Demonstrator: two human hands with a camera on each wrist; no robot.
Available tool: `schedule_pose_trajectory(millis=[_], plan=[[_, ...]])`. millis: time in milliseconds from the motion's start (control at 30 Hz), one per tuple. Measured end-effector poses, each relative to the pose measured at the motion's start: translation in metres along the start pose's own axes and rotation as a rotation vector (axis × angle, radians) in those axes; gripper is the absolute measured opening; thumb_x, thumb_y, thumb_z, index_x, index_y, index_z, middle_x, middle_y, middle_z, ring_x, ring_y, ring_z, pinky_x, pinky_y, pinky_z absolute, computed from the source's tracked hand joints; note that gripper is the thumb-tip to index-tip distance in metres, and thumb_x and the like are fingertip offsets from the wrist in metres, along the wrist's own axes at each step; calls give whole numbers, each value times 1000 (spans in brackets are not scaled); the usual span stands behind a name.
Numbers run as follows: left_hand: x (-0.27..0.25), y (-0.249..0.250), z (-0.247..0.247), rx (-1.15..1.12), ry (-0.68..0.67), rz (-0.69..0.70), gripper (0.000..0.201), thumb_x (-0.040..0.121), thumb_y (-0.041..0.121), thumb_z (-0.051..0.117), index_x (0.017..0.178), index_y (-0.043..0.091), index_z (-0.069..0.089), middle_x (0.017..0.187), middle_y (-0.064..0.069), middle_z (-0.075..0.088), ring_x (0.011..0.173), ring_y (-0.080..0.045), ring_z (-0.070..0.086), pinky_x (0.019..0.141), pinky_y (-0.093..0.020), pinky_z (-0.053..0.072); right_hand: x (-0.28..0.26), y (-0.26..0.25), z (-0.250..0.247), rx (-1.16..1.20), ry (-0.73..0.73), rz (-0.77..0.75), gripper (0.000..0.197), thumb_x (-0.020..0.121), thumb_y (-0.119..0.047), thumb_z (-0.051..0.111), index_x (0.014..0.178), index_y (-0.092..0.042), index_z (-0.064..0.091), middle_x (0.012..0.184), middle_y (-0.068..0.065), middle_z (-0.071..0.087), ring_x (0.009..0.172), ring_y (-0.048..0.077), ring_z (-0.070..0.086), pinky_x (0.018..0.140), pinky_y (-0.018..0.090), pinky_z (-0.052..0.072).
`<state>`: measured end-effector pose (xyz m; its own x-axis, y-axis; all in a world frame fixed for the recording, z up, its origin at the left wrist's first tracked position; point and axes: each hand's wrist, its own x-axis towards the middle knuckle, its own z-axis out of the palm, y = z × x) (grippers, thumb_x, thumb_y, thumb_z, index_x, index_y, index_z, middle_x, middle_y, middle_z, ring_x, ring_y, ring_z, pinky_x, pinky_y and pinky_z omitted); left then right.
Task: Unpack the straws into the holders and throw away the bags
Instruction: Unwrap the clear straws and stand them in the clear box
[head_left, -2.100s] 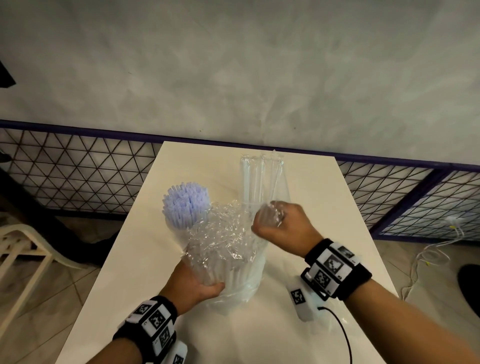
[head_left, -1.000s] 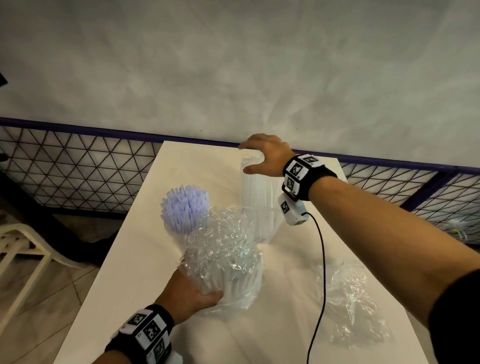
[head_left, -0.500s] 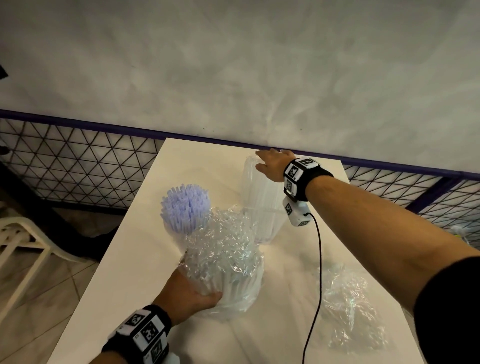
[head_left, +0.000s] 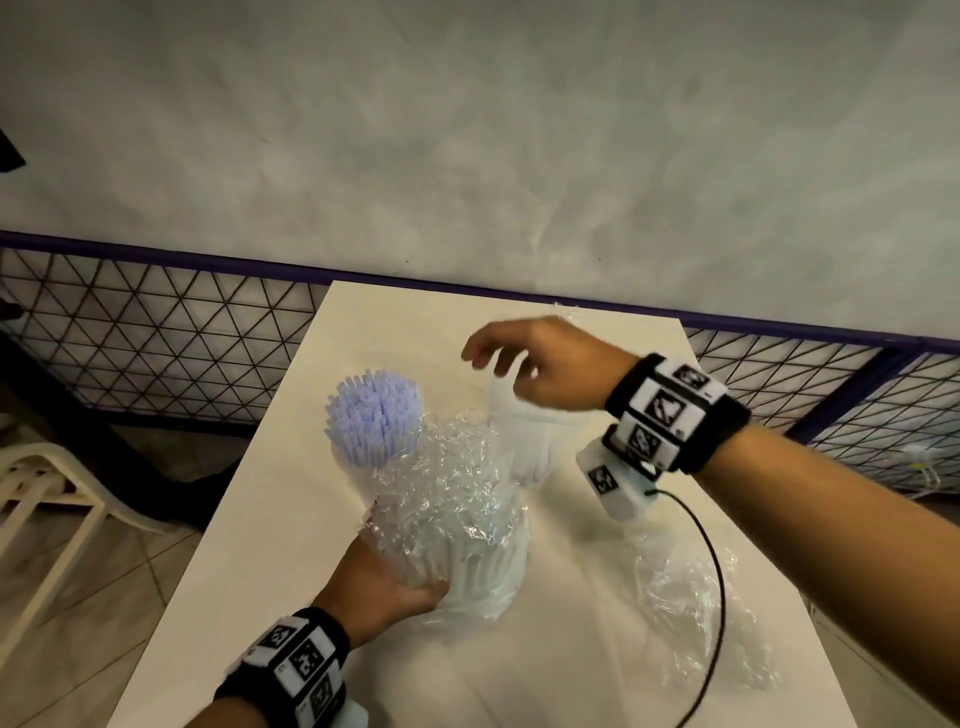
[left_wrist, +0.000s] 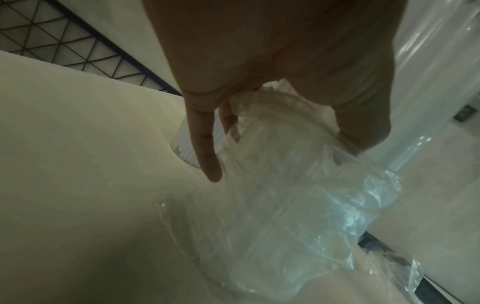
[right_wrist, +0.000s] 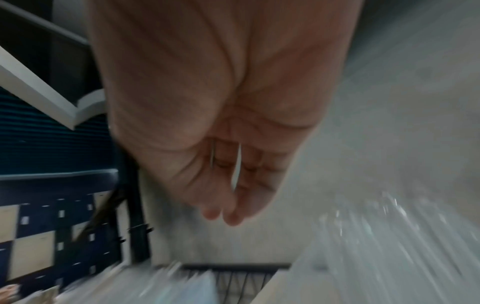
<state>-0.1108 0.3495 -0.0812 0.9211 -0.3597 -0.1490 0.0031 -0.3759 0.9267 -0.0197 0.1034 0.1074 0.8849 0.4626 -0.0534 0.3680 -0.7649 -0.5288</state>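
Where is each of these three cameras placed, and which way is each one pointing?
Head: worn high, looks forward and down at the white table; shows both forearms, left hand, right hand.
Left wrist: looks along the left hand at the bagged straws it grips.
Right wrist: blurred, looks along the empty right hand toward the wall.
Shared: head and left wrist both show the bagged straws.

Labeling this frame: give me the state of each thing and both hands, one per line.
Left hand: grips the near holder at its base.
Right hand: fingers loose, holds nothing, above the far holder.
Near holder: upright, full of straws, crumpled bag over their tops.
Left holder: upright, purple straws, no bag.
Far holder: upright, clear straws inside.
Empty bag: crumpled on the table, not yet thrown away.
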Motion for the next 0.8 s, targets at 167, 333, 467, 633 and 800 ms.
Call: schedule_pose_trajectory(millis=[167,333,467,633,800], plan=[[0,0,-3,28,-38,42,36,63,23,86,73,12,54,66,13,69,71,6,64,83,-3,38,-33,8,50,119,-266,76,94,76,-5,76,151,-36,29,139,-13,49,112,12,53,88,27,54],[2,-5,-4,30,-74,78,36,60,37,82,71,16,55,64,15,67,67,7,61,88,-17,46,-40,32,81,313,-23,113,70,76,-4,82,138,-19,53,119,-20,57,96,-17,53,80,6,42],[1,-1,-4,25,-54,86,35,61,29,84,87,26,60,69,21,68,73,7,64,85,-6,42,-47,41,98,422,75,203,54,76,-3,82,125,-15,63,111,-20,59,97,-14,54,79,7,41],[2,-4,-2,28,-49,87,34,62,24,85,68,16,52,61,15,66,64,10,59,85,-7,40,-51,36,110,466,159,164,26,75,-9,73,99,-16,66,94,-12,66,87,-9,60,82,12,44],[3,-5,-1,24,-35,102,49,56,50,84,63,17,49,57,13,64,62,9,60,85,-3,37,-52,30,103,587,136,153,55,73,-6,70,121,-34,62,98,-19,68,90,12,64,78,26,53]])
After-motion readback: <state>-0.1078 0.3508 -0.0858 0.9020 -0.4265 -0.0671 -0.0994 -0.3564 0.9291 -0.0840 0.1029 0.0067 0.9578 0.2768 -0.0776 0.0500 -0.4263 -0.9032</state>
